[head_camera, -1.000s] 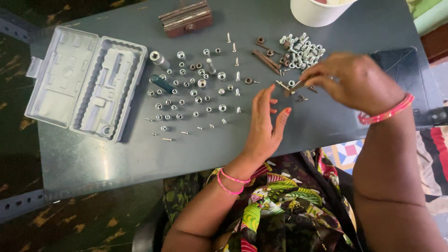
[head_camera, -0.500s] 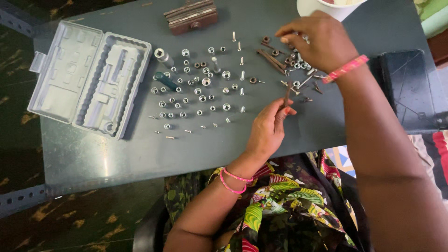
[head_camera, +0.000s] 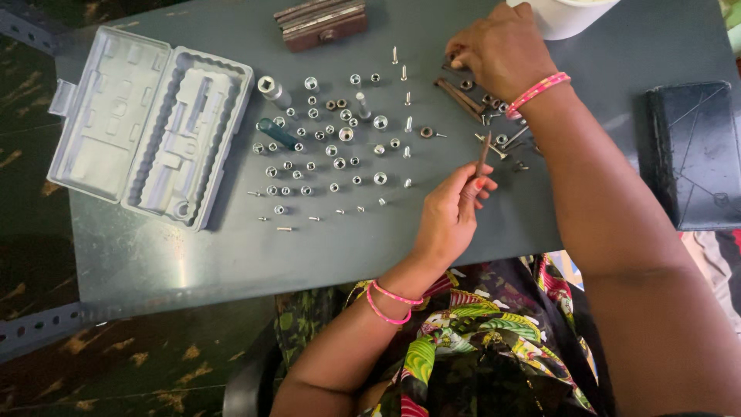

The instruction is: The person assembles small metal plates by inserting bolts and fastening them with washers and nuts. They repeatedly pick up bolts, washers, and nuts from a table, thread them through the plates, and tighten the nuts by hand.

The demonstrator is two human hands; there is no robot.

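Head view, looking down on a grey metal table [head_camera: 231,255]. Landmark: the rusty nail [head_camera: 482,154] pinched in the left hand [head_camera: 451,216]. Left hand is closed narrow on it, thumb and forefinger gripping the lower end; the nail's long axis stands nearly upright in the picture, tilted slightly, free end pointing away from the body toward the far edge of the table. Right hand [head_camera: 502,48] lies beyond the nail, well up the table, curled palm-down over a heap of dark rusty nails [head_camera: 461,96]; fingertips are bent in among them, but whether they have closed on one I cannot tell, since the back of the hand hides the tips. Between the held nail and the right hand: a loose scatter of small screws [head_camera: 505,141]. Left of the nail: rows of bright sockets [head_camera: 340,135] laid out in order, with a teal-handled bit driver [head_camera: 275,133] among them; further left again, an open grey plastic case [head_camera: 150,123], its moulded slots unfilled. Far side, left of the right hand: a brown hinged block [head_camera: 323,22]. Right of the nail, well apart: a dark flat case [head_camera: 695,154]. Left hand is the nearer to the held nail by contact; right hand nearer the heap.
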